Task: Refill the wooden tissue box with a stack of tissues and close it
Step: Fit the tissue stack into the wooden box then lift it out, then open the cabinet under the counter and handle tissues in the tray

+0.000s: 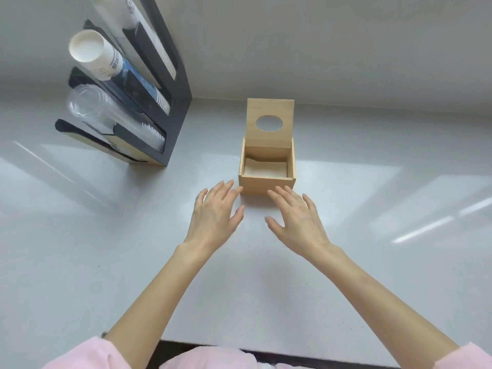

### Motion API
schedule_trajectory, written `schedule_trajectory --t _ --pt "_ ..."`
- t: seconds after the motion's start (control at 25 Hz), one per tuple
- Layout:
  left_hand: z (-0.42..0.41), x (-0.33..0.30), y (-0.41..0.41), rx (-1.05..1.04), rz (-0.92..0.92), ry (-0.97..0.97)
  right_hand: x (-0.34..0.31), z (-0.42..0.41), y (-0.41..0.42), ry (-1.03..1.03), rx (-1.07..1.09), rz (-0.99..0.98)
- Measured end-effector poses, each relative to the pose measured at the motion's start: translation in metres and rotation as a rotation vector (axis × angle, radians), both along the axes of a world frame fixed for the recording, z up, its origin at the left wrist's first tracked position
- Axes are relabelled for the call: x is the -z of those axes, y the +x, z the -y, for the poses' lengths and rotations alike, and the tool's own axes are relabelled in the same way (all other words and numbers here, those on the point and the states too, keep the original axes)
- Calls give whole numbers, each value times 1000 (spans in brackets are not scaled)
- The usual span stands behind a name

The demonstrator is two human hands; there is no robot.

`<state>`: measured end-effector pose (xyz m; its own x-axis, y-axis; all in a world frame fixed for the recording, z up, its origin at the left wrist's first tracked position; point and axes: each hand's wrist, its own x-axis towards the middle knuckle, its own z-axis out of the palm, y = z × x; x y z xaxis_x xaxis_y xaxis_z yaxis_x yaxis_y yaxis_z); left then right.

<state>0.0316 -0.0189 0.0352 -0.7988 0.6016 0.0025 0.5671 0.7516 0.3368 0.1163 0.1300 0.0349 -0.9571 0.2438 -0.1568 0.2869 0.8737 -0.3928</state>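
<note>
A square wooden tissue box stands on the grey counter near the back wall. Its hinged lid, with an oval hole, stands upright at the box's far side. A flat stack of white tissues lies inside, low in the box. My left hand hovers just in front of the box's near left corner, fingers spread and holding nothing. In front of the near right side, my right hand is spread the same way, its fingertips overlapping the front wall.
A black cup dispenser rack stands at the back left, holding stacks of paper cups and clear plastic cups. The counter's front edge runs along the bottom, with pink sleeves below it.
</note>
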Motion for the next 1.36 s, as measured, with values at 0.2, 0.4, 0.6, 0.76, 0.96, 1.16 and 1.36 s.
schedule_trajectory --t 0.2,0.4,0.6,0.76,0.96,1.16,1.36 --pt "28 9 51 -157 51 -84 10 16 35 39 -93 57" --pt "56 12 91 -233 76 -100 13 43 66 56 -149 85" --pt "94 14 121 -260 82 -120 19 78 95 70 -169 68" --pt "130 16 153 -253 83 -143 21 114 127 90 -161 75" --pt "169 23 197 -242 91 -125 29 156 171 71 -145 59" --pt "194 33 232 -219 101 -116 37 181 210 76 -148 70" --pt "202 43 251 -195 136 -134 41 192 228 59 -153 97"
